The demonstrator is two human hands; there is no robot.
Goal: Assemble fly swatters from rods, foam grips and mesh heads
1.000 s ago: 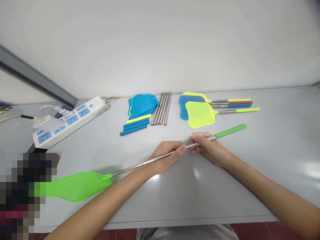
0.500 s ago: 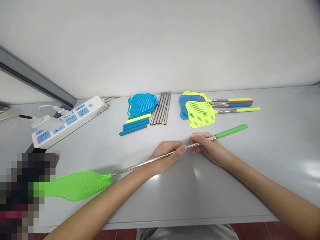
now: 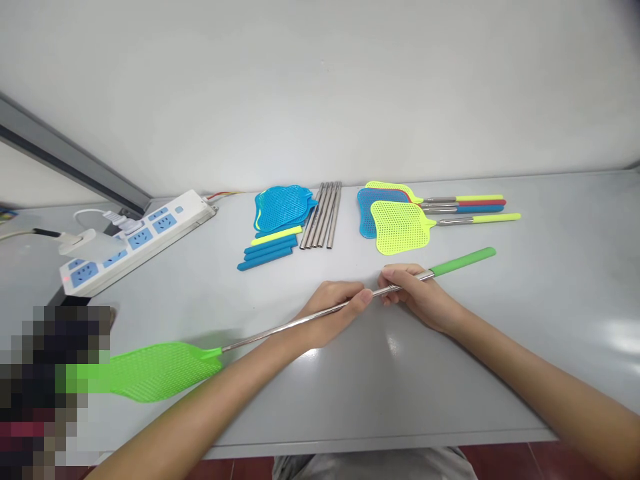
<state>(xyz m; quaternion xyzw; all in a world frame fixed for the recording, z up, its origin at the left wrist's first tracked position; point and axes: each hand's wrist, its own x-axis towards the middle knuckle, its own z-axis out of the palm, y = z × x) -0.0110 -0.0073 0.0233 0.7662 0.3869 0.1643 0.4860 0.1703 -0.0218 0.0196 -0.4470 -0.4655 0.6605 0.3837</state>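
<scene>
A green fly swatter (image 3: pixel 165 373) with an extended metal rod and a green grip lies slanted across both hands, its mesh head at the lower left. My left hand (image 3: pixel 335 310) is closed on the middle of the rod, the thumb resting along it. Farther right, my right hand (image 3: pixel 417 293) grips the thicker part of the rod, just below the green grip (image 3: pixel 465 261). Past my hands lie several finished-looking swatters, a yellow one (image 3: pixel 404 228) in front, with blue and another yellow head behind it.
Blue swatter heads (image 3: pixel 283 208) lie stacked at the back, beside several metal rods (image 3: pixel 323 217). In front of the heads are blue grips (image 3: pixel 265 259) and a yellow grip (image 3: pixel 277 236). A white power strip (image 3: pixel 145 240) with plugs stands at the left. Pixelated blocks cover the lower left corner.
Both hands and the green fly swatter keep practically the same position. Only the camera view has shifted very slightly.
</scene>
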